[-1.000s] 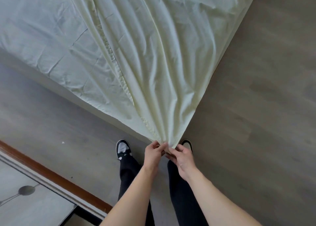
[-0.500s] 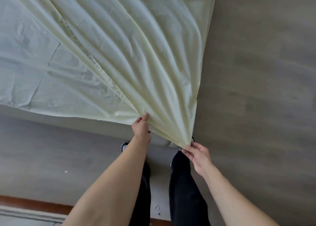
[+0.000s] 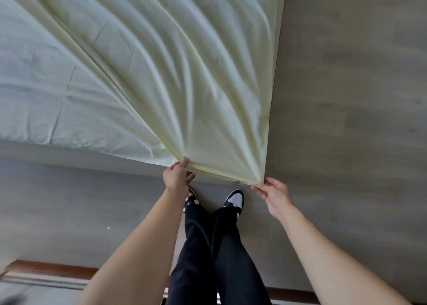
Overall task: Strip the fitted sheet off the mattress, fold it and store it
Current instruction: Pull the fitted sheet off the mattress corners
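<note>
Head view, looking down: one pale yellow fitted sheet (image 3: 175,78) is pulled taut off the bed toward the person, its folds fanning out from a single gathered corner. Two hands hold it. The left hand (image 3: 176,177) grips the sheet's near hem, fingers curled under the cloth and thumb on top. The right hand (image 3: 273,195) pinches the gathered corner at its fingertips. A short span of hem runs stretched between the two hands. One mattress (image 3: 34,110), covered in pale wrinkled fabric, lies under the sheet at left. Below stand two legs in dark trousers (image 3: 208,247) and two black-and-white sneakers (image 3: 234,199); the left forearm partly hides one. Grey wood floor (image 3: 346,119) surrounds everything; a brown wooden strip (image 3: 46,267) crosses the bottom left.
</note>
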